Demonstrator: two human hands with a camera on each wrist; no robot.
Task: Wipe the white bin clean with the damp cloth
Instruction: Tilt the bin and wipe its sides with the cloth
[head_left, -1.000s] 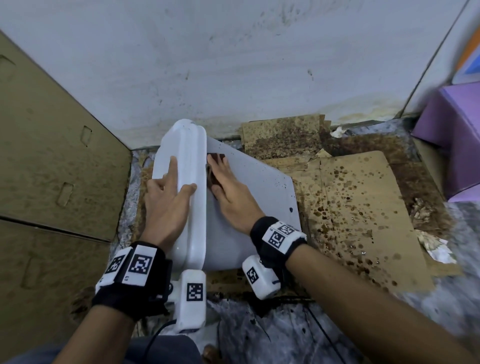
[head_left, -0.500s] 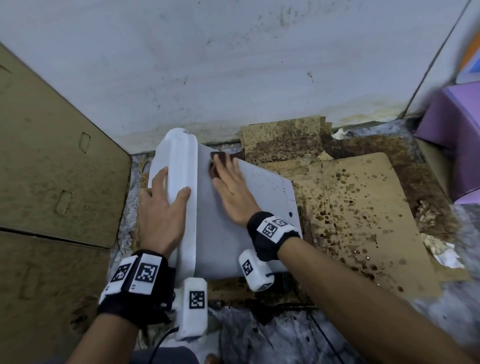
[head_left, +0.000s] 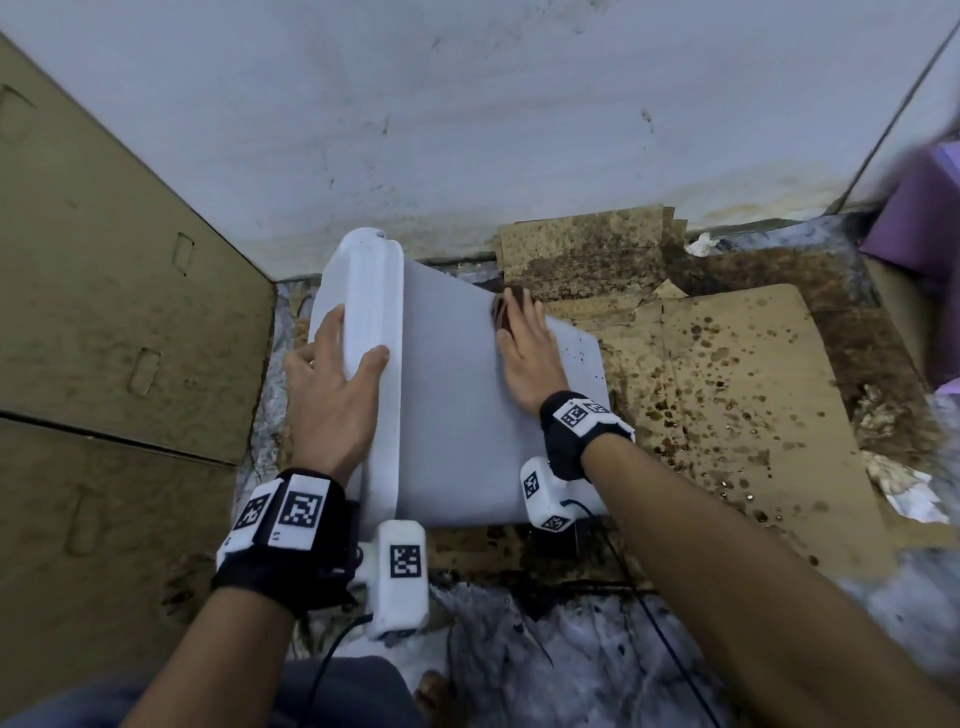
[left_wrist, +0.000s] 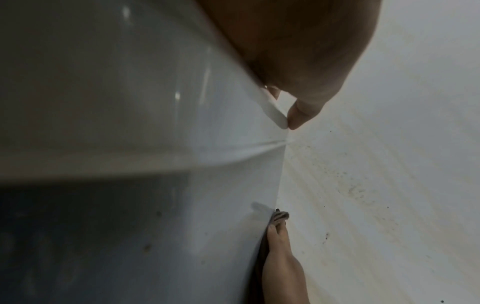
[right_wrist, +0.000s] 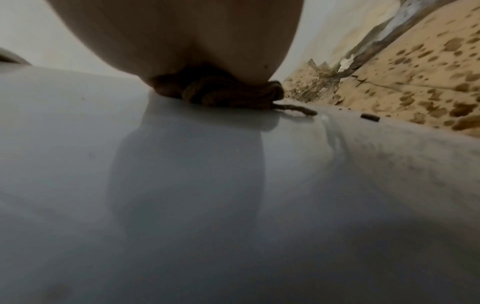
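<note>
The white bin (head_left: 452, 415) lies on its side on the floor, its thick rim (head_left: 374, 291) to the left. My left hand (head_left: 337, 364) grips that rim, thumb on the near face and fingers over the far side; the thumb tip (left_wrist: 301, 115) shows at the rim edge. My right hand (head_left: 522, 332) lies flat on the bin's upturned side near its far right edge, pressing the brown damp cloth (head_left: 503, 312) under straight fingers. The bunched cloth (right_wrist: 221, 90) sticks out beneath the palm, with a loose thread and a dark crumb beside it.
Brown cardboard panels (head_left: 104, 312) stand close on the left. Wet, stained cardboard (head_left: 727, 389) covers the floor to the right. The pale wall (head_left: 467, 130) rises just behind the bin. A purple box (head_left: 924, 234) and paper scraps (head_left: 904, 483) lie at the far right.
My right hand has slid the cloth across the bin's side, from beside the rim toward the far right edge. My left hand has stayed on the rim.
</note>
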